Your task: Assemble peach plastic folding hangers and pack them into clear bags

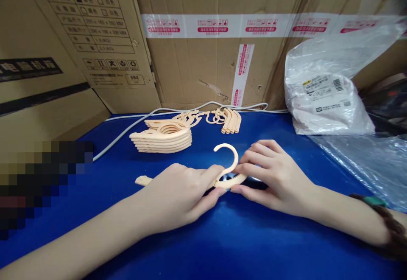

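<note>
A cream plastic clothes hanger (pixel 233 155) with a curved hook lies low over the blue table, pinched in both hands near the base of its hook. My left hand (pixel 182 191) is closed round its left arm, whose end pokes out past the knuckles. With thumb and fingers, my right hand (pixel 270 176) grips the right arm close to the hook; most of that arm is hidden behind the hand. Behind them sits a neat stack of cream hangers (pixel 163 140). Loose hook pieces (pixel 214 116) and several curved arm pieces (pixel 231 121) lie farther back.
Cardboard boxes (pixel 203 63) wall off the back and left. A white cable (pixel 124 133) runs along the rear of the blue table (pixel 222 242). At the right stand a white plastic bag (pixel 327 97) and clear plastic film (pixel 359 165). Something pixelated covers the left edge.
</note>
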`<state>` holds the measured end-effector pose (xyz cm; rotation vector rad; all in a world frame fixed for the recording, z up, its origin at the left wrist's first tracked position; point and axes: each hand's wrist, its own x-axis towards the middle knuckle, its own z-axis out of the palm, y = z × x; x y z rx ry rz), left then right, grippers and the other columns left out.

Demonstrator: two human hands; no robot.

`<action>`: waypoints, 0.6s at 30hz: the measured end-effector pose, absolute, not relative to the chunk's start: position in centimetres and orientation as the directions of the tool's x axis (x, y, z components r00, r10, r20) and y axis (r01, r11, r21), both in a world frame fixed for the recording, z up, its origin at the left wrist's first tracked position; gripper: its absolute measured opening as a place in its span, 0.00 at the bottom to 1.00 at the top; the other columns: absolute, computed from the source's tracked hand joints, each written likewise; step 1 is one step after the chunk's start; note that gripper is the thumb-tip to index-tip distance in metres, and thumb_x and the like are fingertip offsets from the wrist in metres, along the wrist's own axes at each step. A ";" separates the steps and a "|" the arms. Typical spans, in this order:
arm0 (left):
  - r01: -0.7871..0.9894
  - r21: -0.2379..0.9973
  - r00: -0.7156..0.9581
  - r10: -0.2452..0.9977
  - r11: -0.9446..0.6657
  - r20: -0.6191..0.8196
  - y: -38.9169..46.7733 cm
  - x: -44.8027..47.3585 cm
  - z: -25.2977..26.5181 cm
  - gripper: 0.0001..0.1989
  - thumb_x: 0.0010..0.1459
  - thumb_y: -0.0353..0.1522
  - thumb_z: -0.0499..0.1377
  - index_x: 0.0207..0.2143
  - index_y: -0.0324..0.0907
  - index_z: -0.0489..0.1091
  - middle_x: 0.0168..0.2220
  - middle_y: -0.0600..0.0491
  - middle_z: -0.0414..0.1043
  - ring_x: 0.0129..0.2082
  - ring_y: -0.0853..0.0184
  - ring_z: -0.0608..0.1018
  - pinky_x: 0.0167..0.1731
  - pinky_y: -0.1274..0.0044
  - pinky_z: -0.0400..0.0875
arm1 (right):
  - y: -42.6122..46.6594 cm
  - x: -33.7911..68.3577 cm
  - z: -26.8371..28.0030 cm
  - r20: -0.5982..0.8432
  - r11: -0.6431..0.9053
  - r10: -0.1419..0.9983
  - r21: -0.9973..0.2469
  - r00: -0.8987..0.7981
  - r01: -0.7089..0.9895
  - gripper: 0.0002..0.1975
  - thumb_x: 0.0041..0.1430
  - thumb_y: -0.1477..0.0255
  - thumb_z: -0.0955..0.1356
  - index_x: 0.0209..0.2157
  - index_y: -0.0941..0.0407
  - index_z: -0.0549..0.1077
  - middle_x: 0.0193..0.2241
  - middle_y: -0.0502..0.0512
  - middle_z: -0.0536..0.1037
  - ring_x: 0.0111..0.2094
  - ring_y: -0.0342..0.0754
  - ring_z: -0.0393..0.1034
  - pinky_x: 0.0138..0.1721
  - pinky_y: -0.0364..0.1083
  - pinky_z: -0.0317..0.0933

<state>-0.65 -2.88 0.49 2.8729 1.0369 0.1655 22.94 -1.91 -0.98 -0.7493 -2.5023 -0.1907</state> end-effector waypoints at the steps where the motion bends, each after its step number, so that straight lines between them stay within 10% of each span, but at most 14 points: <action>1: 0.647 0.098 0.755 0.653 -0.756 0.059 -2.9 -0.6 0.5 0.11 0.69 0.37 0.44 0.45 0.42 0.62 0.28 0.55 0.76 0.23 0.62 0.78 0.20 0.76 0.57 | -1.9 23.0 -0.9 0.531 0.832 0.474 -0.009 -0.703 0.555 0.10 0.63 0.65 0.67 0.36 0.58 0.74 0.32 0.53 0.76 0.36 0.48 0.66 0.47 0.52 0.52; 18: 0.701 0.194 0.686 0.723 -0.686 0.078 -2.4 -0.4 0.1 0.08 0.67 0.37 0.45 0.40 0.44 0.60 0.24 0.58 0.71 0.21 0.65 0.74 0.21 0.77 0.51 | -2.0 23.3 -0.9 0.621 0.848 0.394 0.040 -0.677 0.529 0.08 0.63 0.72 0.66 0.44 0.59 0.70 0.40 0.59 0.74 0.39 0.50 0.65 0.40 0.49 0.58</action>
